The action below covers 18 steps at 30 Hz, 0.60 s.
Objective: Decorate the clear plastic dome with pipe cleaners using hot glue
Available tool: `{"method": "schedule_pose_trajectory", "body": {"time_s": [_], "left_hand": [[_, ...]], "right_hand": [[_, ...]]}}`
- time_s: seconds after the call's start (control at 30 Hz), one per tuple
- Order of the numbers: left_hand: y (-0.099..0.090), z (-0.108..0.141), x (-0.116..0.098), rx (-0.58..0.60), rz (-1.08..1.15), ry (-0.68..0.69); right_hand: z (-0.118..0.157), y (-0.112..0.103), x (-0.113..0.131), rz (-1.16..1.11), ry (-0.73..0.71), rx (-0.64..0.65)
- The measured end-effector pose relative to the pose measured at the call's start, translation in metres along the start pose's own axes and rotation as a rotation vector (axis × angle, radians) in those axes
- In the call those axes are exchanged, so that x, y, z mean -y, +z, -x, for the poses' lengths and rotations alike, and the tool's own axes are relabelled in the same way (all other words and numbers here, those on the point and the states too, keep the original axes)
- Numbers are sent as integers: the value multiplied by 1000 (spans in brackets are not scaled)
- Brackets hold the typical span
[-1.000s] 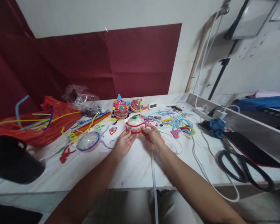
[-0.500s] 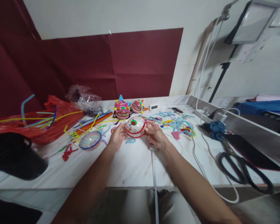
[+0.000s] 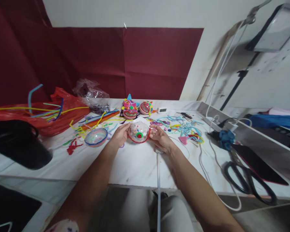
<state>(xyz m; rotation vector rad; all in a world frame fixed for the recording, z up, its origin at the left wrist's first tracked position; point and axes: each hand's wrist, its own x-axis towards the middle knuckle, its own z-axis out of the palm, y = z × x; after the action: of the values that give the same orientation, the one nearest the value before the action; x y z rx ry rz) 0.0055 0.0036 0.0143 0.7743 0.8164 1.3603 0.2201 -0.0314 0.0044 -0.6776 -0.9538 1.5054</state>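
Note:
Between my two hands is a clear plastic dome (image 3: pixel 138 127) with a red pipe cleaner along its rim and a green-and-red round piece on its front. My left hand (image 3: pixel 121 134) holds its left side with the fingertips. On the right side, my right hand (image 3: pixel 160 138) pinches the rim by the red pipe cleaner. A second clear half-shell (image 3: pixel 96 137) with a blue rim lies on the table to the left. Behind the dome stand two decorated colourful lion-like heads, one pink (image 3: pixel 130 109) and one smaller round one (image 3: pixel 145 108).
Loose pipe cleaners (image 3: pixel 183 127) are strewn at the right. A red plastic bag (image 3: pixel 62 116) and a black container (image 3: pixel 19 145) stand left. Large black-handled scissors (image 3: pixel 248 182) lie at the right edge near white cables (image 3: pixel 215 158) and a dark tablet-like slab (image 3: pixel 261 162).
The dome has been tilted in my hands, so its green-and-red piece now sits lower and faces me. Both hands still hold it. The camera view has shifted slightly.

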Motion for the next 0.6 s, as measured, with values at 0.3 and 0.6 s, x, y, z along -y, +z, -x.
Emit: {"method": "schedule_pose_trajectory", "body": {"time_s": [0.3,0.6], "left_hand": [[-4,-2,-1,-22,-18,-57],[4,-18,-8,-49,-90,-103]], "right_hand": [[-4,-5,4,66,-34,-89],[-11,-16,7,154,-136,-309]]}}
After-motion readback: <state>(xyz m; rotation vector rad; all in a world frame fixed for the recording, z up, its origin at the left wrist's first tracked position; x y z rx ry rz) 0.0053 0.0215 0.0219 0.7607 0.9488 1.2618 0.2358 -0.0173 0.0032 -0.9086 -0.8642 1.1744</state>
